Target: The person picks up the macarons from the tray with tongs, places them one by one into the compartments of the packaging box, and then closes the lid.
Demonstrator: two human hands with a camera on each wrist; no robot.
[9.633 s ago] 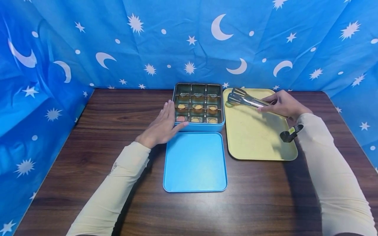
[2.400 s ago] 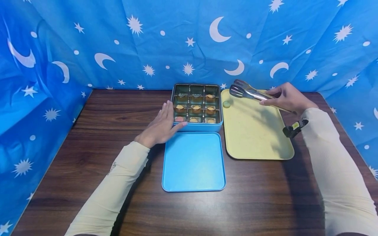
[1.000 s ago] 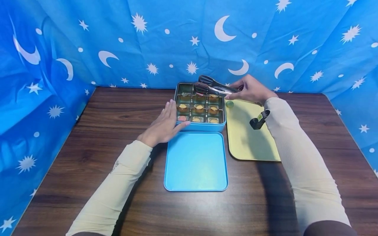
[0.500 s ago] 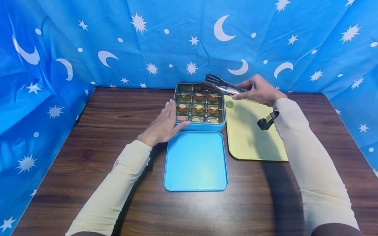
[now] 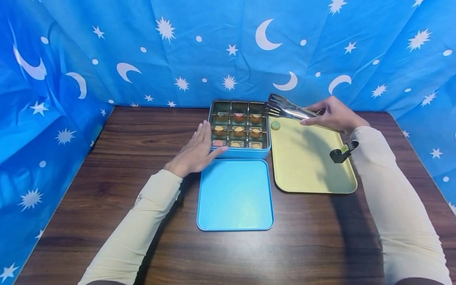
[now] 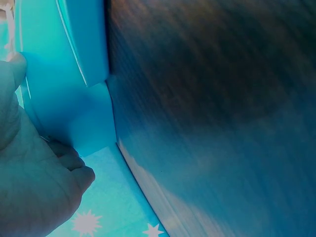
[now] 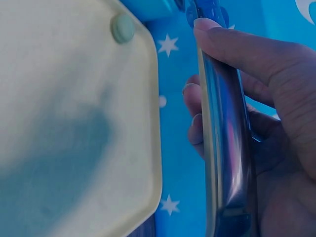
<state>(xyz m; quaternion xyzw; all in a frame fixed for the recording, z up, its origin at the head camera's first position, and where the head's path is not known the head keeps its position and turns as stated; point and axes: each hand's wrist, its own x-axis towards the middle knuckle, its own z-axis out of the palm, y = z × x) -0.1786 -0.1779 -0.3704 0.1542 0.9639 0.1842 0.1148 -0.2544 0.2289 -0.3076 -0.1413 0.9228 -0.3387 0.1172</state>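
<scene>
My left hand [image 5: 194,152] lies with straight fingers along the left side of a blue tin [image 5: 246,153], its thumb on the front edge. Inside, a gold divided insert holds small round yellow pieces and pink pieces [image 5: 239,115], one of them in the back middle compartment; the back left one shows no piece. My right hand [image 5: 335,116] grips metal tongs [image 5: 297,114]; their heads hang apart near the tin's back right corner, holding nothing visible. Below them a small round green piece [image 7: 122,28], macaron-like, sits at the back left of the yellow tray [image 5: 310,170].
A blue square lid [image 5: 235,194] lies on the wooden table [image 5: 142,130], just in front of the tin. Behind the table's back edge hangs a blue cloth [image 5: 213,47] with moons and stars. The tray stands close beside the tin's right side.
The tongs went from the tray to the tin and left a pink piece in the back middle compartment, then moved right. A yellow piece also appeared at back right. The left hand stayed.
</scene>
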